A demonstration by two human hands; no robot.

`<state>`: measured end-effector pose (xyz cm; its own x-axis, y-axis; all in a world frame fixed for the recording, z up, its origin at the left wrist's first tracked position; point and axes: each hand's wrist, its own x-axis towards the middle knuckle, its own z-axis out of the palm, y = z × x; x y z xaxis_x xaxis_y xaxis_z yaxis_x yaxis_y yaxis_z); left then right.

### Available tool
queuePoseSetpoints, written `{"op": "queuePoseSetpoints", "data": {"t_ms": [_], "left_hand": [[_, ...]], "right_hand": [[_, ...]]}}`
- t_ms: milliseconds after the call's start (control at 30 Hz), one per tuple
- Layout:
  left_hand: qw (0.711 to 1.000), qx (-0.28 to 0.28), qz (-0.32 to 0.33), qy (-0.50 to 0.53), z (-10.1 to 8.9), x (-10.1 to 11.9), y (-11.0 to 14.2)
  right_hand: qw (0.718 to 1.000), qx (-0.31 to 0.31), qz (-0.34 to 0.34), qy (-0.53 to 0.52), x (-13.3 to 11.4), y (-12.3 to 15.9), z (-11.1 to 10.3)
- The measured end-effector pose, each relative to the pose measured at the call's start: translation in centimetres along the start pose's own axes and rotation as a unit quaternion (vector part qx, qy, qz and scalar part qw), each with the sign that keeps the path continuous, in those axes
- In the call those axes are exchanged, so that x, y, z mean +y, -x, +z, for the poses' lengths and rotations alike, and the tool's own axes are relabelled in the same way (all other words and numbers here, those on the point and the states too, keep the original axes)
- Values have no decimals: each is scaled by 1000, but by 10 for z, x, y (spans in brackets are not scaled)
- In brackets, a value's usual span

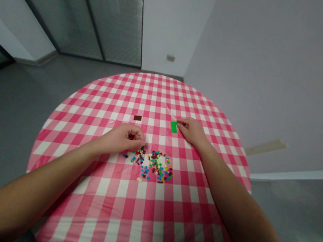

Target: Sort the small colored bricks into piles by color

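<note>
A round table (133, 211) with a pink-and-white checked cloth fills the view. A heap of small coloured bricks (153, 165) lies near its middle. My left hand (123, 137) rests at the heap's upper left edge, fingers curled and pinched together over some dark bricks; what they hold is too small to name. My right hand (192, 130) lies further right, its fingertips closed on the edge of a small green plate (174, 126) that sits flat on the cloth.
A small dark brown plate (137, 118) lies alone beyond the heap. A thin clear strip (171, 113) lies just above the green plate. Grey floor surrounds the table, with a white wall to the right and glass partitions at the back.
</note>
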<state>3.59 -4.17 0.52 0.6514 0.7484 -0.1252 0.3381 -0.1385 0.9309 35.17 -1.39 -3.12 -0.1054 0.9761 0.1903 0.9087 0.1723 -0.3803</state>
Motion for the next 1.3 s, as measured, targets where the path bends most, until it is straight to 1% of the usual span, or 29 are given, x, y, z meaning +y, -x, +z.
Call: {"op": "queuePoseSetpoints", "data": {"t_ms": [167,233,300,400,500,600,733,833,900,1033,1100,1167,1233,1300], "left_hand": [[1000,9,11,-10,-2,0,-1],[999,14,19,-24,-5,-1,-1],[998,6,20,-54,-11,-1,0],[989,-46,15,-139,-20,0,3],[972,-116,36,-201,-25,5,7],[964,-158,56,-208,-23,10,10],[964,-160,81,-195,-16,11,11],[966,-159,85,-185,-12,9,10],[962,-163,80,-205,-10,8,9],[941,-186,74,-273,-7,9,8],[936,-196,73,-282,-6,9,8],[940,-193,76,-271,-5,8,7],[946,-183,81,-255,-4,6,7],[949,-179,84,-245,-3,5,6]], "right_hand": [[1000,6,16,-17,0,0,0],[1000,7,19,-18,0,0,0],[1000,11,20,-18,-1,0,0],[999,16,26,-25,-2,0,-1],[999,30,32,-26,-4,1,-2],[998,42,26,-25,-7,3,-3],[998,44,31,-28,-10,4,-4],[998,48,36,-29,-11,5,-5],[998,48,36,-31,-11,5,-5],[998,42,17,-37,-17,8,-12],[998,15,-15,-52,-26,13,-19],[994,-46,-63,-75,-39,19,-27],[978,-144,-118,-89,-56,27,-35],[954,-232,-171,-84,-72,36,-38]]}}
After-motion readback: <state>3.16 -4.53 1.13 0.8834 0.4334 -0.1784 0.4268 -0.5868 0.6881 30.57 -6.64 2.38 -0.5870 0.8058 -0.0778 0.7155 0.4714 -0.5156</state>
